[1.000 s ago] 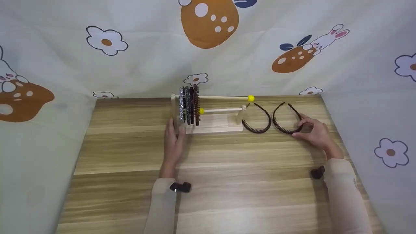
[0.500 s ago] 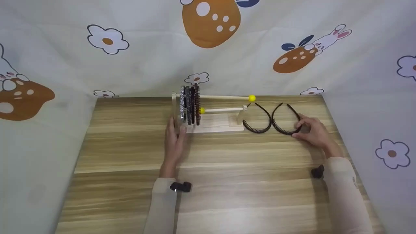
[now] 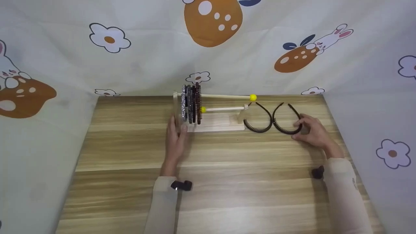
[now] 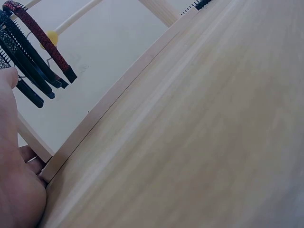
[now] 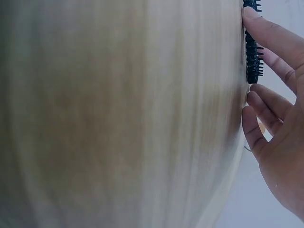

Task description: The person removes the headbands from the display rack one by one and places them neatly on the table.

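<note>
In the head view a pale wooden headband stand (image 3: 216,125) lies along the back of the table. Several headbands (image 3: 194,105), glittery silver, dark and reddish-brown, hang bunched at its left end. My left hand (image 3: 175,146) grips the stand's left upright (image 3: 176,105), thumb on the inner side and fingers on the outer. Right of the stand, a dark toothed headband (image 3: 286,132) lies on the table; my right hand (image 3: 315,133) pinches its right side between thumb and fingers. Another dark toothed headband (image 3: 258,130) lies between it and the stand. The right wrist view shows only part of the pinched headband (image 5: 252,52).
Two pale rods run to the right on the stand, the rear one ending in a yellow ball (image 3: 253,97). A printed curtain (image 3: 156,58) rises close behind the wood-grain table (image 3: 227,182) and along both sides.
The headband in my right hand has slid slightly left, nearly up against the other loose one. My left hand keeps its hold on the stand.
</note>
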`<state>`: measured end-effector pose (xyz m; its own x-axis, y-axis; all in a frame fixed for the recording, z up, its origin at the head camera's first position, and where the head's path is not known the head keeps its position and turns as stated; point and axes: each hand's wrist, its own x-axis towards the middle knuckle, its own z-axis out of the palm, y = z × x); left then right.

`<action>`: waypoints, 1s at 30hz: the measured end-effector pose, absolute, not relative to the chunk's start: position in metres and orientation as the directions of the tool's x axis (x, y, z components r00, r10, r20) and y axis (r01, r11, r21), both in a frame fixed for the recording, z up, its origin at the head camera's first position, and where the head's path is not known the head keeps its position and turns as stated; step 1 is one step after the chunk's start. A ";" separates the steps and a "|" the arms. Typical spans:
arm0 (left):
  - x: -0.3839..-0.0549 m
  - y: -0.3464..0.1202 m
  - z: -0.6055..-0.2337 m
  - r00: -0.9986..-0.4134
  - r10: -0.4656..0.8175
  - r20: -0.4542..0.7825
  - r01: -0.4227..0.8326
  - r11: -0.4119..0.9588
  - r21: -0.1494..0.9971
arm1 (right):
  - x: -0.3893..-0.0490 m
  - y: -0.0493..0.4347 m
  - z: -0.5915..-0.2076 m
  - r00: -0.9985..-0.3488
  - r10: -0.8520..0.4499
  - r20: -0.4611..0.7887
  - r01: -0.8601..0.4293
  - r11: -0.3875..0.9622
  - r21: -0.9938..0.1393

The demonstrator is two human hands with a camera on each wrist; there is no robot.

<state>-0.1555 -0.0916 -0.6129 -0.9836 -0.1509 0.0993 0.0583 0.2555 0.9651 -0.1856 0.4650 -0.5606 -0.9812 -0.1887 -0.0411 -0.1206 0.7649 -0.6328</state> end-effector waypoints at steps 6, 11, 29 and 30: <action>-0.158 -0.090 -0.613 -0.983 -0.147 0.110 0.072 0.238 0.969 | -0.183 0.462 -0.554 -0.983 -0.171 -0.068 -0.098 0.801 -0.590; -0.158 -0.090 -0.613 -0.984 -0.143 0.111 0.074 0.239 0.968 | -0.181 0.457 -0.549 -0.984 -0.164 -0.064 -0.097 0.810 -0.578; -0.158 -0.091 -0.614 -0.984 -0.150 0.096 0.055 0.258 0.964 | -0.170 0.403 -0.530 -0.946 -0.021 0.325 -0.212 0.797 -0.565; -0.159 -0.092 -0.614 -0.983 -0.152 0.099 0.057 0.259 0.964 | -0.170 0.398 -0.528 -0.938 -0.005 0.346 -0.213 0.797 -0.566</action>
<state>-0.1586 -0.0915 -0.6140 -0.9834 -0.1524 0.0989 0.0569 0.2588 0.9642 -0.1696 0.3984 -0.5283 -0.9382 -0.0053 0.3461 -0.2131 0.7967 -0.5656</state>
